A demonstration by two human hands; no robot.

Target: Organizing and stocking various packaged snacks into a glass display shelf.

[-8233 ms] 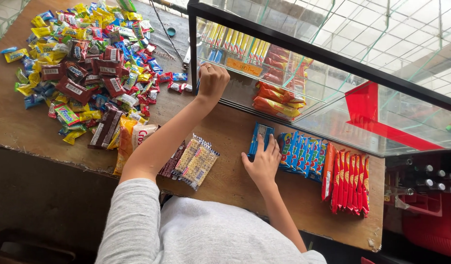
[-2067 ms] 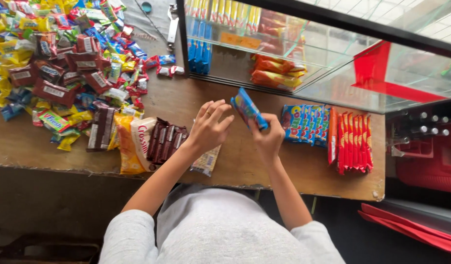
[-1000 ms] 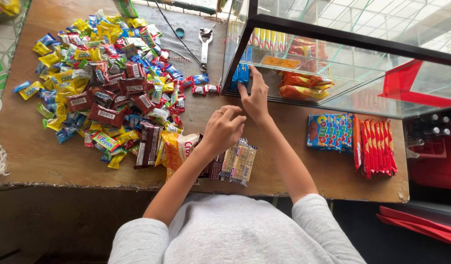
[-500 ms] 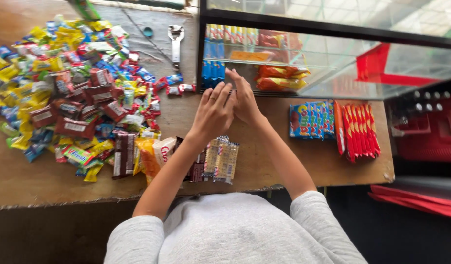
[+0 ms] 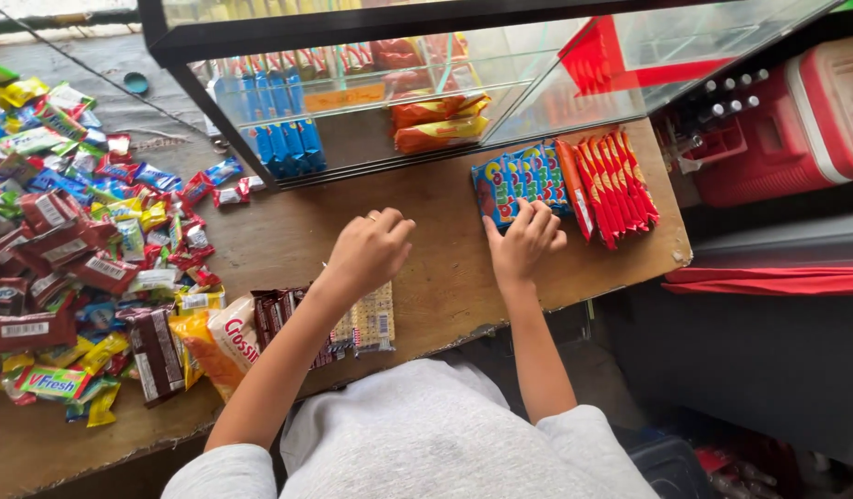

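My right hand (image 5: 523, 242) lies on the wooden table (image 5: 436, 277), its fingertips curled over the near edge of a row of blue snack packs (image 5: 519, 176). Right beside them stands a row of red snack packs (image 5: 616, 180). My left hand (image 5: 371, 249) hovers loosely curled over the table's middle, with nothing in it, just above a clear biscuit pack (image 5: 378, 319) and brown chocolate bars (image 5: 271, 314). Behind both hands is a glass display case (image 5: 225, 139) holding upright blue packs (image 5: 279, 139) and orange packs (image 5: 440, 120).
A big heap of mixed sweets and chocolate bars (image 5: 75, 249) covers the table's left side. An orange and white packet (image 5: 219, 346) lies near the front edge. A red cooler box (image 5: 796, 120) stands to the right, beyond the table's edge.
Both hands have drawn back from the glass case. My right hand has moved right onto the blue packs on the table. My left hand has come toward the table's middle.
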